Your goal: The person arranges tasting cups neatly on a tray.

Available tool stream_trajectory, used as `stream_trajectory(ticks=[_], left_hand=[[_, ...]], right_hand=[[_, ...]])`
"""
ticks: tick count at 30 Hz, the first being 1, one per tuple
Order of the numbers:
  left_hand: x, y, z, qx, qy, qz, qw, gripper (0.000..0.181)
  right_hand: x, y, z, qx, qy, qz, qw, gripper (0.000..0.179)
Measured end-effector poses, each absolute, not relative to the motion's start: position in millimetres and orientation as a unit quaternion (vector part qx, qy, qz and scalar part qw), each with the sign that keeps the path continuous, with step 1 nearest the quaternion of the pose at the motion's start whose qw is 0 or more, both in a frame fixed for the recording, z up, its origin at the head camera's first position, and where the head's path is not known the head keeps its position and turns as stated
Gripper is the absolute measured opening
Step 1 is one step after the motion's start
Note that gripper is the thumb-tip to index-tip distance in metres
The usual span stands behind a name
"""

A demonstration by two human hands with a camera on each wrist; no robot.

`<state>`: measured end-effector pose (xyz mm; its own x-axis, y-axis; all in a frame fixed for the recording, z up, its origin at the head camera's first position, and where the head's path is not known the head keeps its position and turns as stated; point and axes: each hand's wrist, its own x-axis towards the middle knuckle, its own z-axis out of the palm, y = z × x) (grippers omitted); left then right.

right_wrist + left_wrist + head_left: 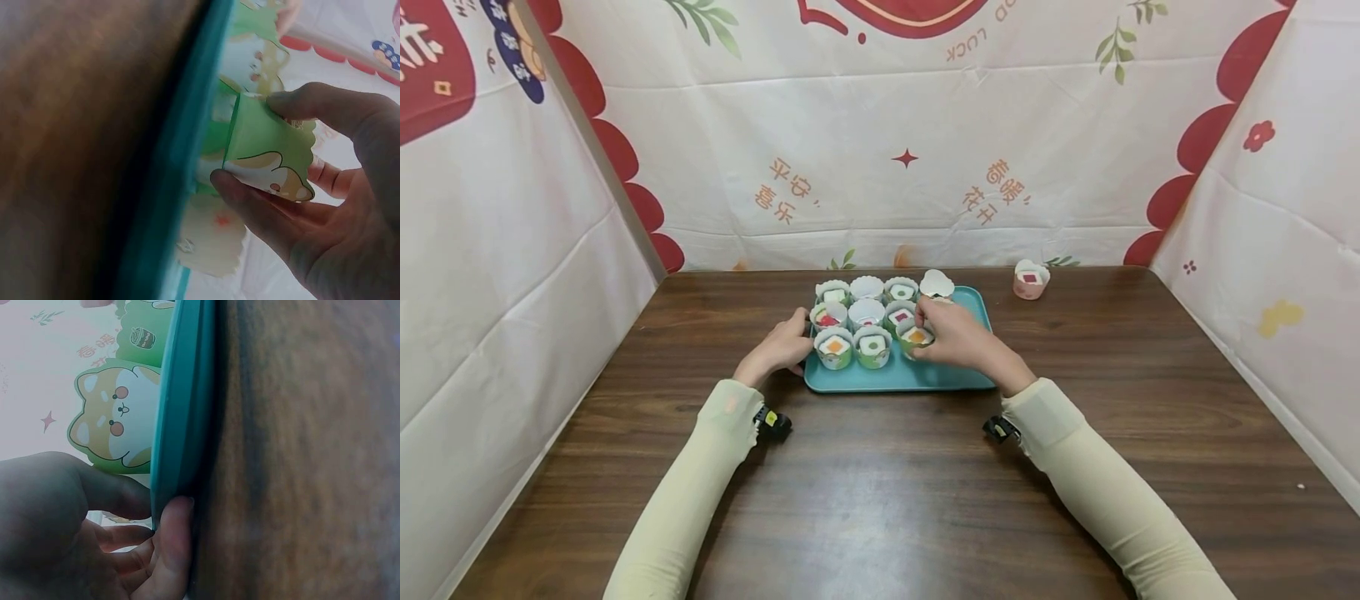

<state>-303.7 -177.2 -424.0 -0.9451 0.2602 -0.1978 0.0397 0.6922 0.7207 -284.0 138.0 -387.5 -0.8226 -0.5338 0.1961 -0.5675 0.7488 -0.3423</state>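
Note:
A turquoise tray (880,381) lies on the table, bearing rows of patterned paper cups with small pieces in them. My right hand (958,335) grips a green paper cup (265,134) with a cartoon dog on its side, thumb and fingers on opposite sides. An orange-centred white piece (917,336) sits inside it. In the right wrist view this cup is tilted, its base just off the tray. At the tray's left end my left hand (778,346) pinches the rim (181,412), beside a front-row cup (834,348) with another orange-centred piece.
A pink paper cup (1030,282) with a red-centred piece stands off the tray at the table's back right. A printed cloth (880,125) hangs behind the table (880,500) and along both sides. A tiny white bit (1302,486) lies far right.

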Motion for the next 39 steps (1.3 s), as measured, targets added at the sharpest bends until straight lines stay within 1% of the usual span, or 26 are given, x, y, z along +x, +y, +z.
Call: stream_trajectory(ticks=[11,24,31,35,39], left_hand=[[-303.3,-176.4,-424.3,0.082,0.907,0.388,0.142,0.053],[-301.7,-176.2,-423.8,0.082,0.907,0.388,0.14,0.054],[-301.5,-175.2,-424.2,0.08,0.91,0.383,0.138,0.055],[-301.1,-175.0,-424.1,0.081,0.911,0.382,0.137,0.054],[-301.1,-174.8,-424.9,0.08,0.912,0.38,0.136,0.053]], right_hand=[[-279.0,130.3,-401.0,0.295,-0.93,0.219,0.025,0.037],[-277.8,130.1,-401.6,0.28,-0.937,0.206,0.008,0.041],[-271.6,132.1,-385.4,0.268,-0.945,0.188,-0.017,0.042],[-268.5,136.1,-372.2,0.273,-0.944,0.184,-0.01,0.04],[-270.5,144.2,-362.2,0.278,-0.941,0.191,0.009,0.032]])
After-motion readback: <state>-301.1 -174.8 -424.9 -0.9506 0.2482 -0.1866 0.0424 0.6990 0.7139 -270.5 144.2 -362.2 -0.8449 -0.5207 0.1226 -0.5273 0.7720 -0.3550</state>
